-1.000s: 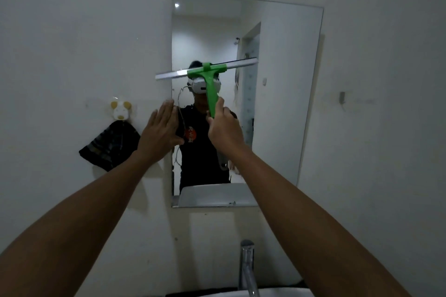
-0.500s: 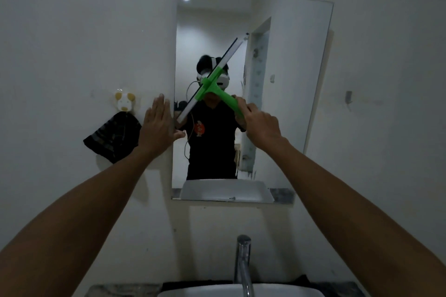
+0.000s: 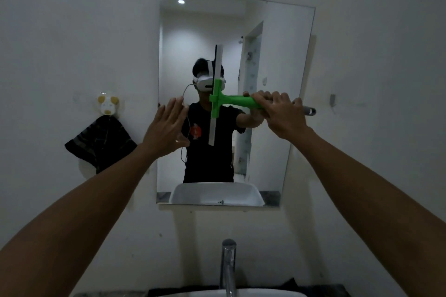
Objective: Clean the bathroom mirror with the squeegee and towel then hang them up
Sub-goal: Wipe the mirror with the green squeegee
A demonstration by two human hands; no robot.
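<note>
Squeegee (image 3: 218, 97) work is occupying the right hand (image 3: 281, 116), which is wrapping its fingers fully round the green handle, with the grey handle end sticking out past the knuckles towards the mirror's right edge. Holding it that way is putting the blade upright in front of the mirror (image 3: 277, 55), near its middle, so a sideways pull would probably wipe a tall band of glass. Its blade's long axis is running vertically, while the handle is pointing out to the right, almost level. Whether the blade is actually touching the glass is not clear. The left hand (image 3: 167, 128) is staying empty, fingers spread flat, hovering over the mirror's left edge, perhaps bracing. Left of the mirror, the dark towel (image 3: 101, 144) is hanging from a small animal-shaped hook (image 3: 108, 105), apparently waiting for its turn
</note>
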